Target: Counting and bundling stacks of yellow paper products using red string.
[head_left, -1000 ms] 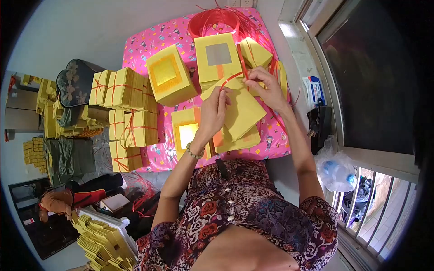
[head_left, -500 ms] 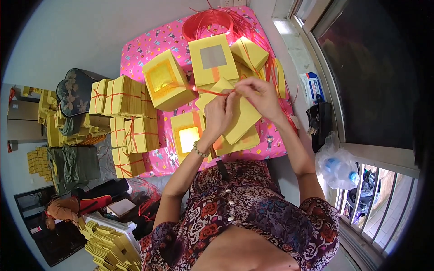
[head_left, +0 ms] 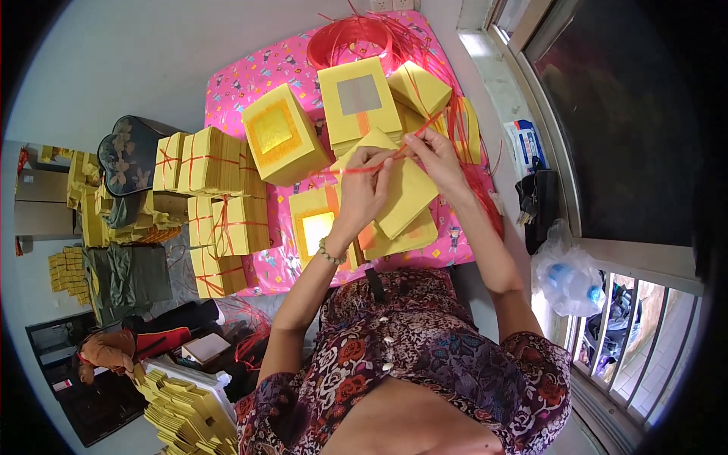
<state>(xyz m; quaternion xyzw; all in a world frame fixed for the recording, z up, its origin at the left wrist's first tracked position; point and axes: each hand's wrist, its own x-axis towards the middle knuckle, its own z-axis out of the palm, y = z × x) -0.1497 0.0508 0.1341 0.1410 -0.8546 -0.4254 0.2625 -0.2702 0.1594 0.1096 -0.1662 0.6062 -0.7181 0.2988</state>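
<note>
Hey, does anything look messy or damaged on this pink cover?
Nothing looks damaged, but two things look untidy: loose red strips straggle from the red coil down the right side of the pink cover, and the yellow sheets under the left hand and right hand lie askew over those beneath, unlike the squarer tied bundles at left.

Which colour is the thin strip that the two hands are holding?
The strip is red; it shows best in the head view.

A pale wall stands behind a table with a pink patterned cloth; a dark flowered chair back is on the left. At right, daylight shows through bars below a dark window.
</note>
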